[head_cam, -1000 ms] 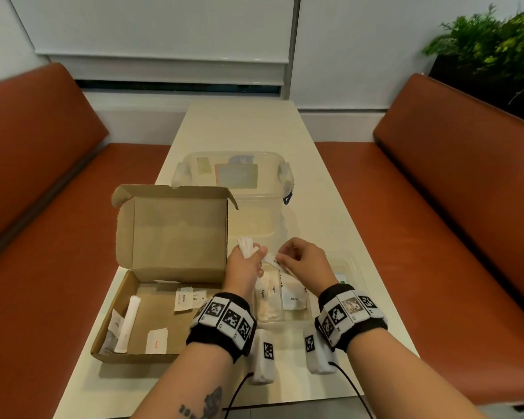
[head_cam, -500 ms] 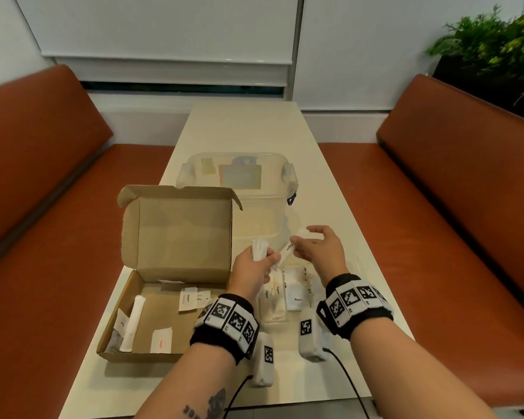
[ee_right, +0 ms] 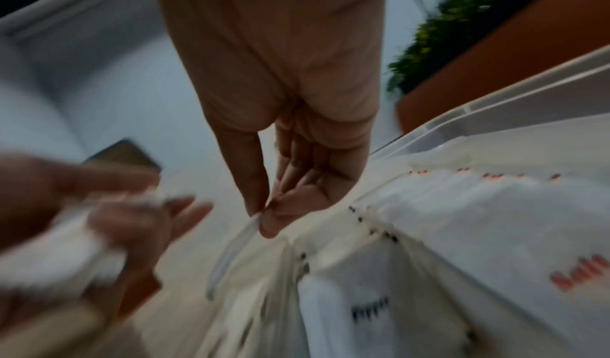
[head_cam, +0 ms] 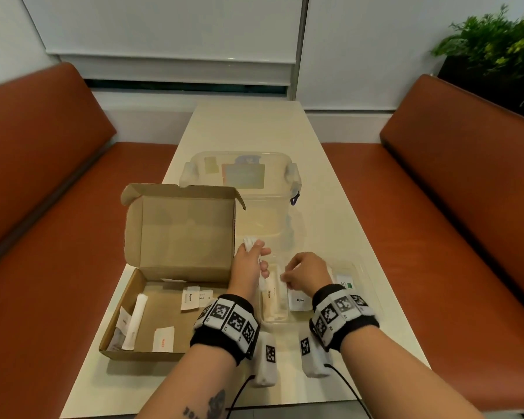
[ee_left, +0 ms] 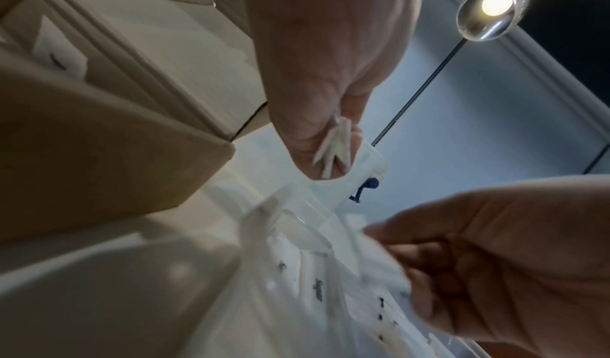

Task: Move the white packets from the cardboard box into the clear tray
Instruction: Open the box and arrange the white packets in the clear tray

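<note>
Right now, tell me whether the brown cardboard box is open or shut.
Open. The brown cardboard box has its lid flap standing upright behind it, and white packets lie exposed on its floor.

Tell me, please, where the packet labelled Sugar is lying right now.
In the head view the Sugar packet lies in the clear tray, in its left compartment, between the left hand and right hand, right of the cardboard box.

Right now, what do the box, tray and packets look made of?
Box: brown matte corrugated cardboard, with folded flaps. Tray: clear, glossy, likely rigid plastic; contents show through. Packets: white matte, probably paper, creased with printed labels.
</note>
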### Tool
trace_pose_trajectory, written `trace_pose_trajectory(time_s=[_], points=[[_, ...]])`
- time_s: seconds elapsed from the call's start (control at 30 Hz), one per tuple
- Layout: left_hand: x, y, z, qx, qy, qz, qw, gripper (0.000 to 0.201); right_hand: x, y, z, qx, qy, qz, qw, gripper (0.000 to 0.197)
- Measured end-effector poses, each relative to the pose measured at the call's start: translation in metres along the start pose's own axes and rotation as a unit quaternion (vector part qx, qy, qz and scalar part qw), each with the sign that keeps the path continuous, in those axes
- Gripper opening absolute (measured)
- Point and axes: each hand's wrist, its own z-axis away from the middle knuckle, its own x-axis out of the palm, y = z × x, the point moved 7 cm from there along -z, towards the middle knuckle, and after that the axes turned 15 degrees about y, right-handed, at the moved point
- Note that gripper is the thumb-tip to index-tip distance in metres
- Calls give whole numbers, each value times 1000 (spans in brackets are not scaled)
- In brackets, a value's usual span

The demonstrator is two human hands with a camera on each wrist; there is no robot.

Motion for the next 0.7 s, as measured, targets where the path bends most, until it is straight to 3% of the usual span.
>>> trace_pose_trajectory(time_s=[0.17,0.27,0.43,0.7], points=[[0,0,2,-23,-5,30,999,8,22,-16,11,-123,2,165,979,12],[-1,0,2,-27,-3,38,999,10,24,-16,11,-139,-2,185,973,14],[-1,-1,3,-27,-1,29,999,9,26,-16,10,-171,-34,211,962,46],[-3,1,2,-24,8,33,999,14,29,-17,19,-193,-48,216,956,50]])
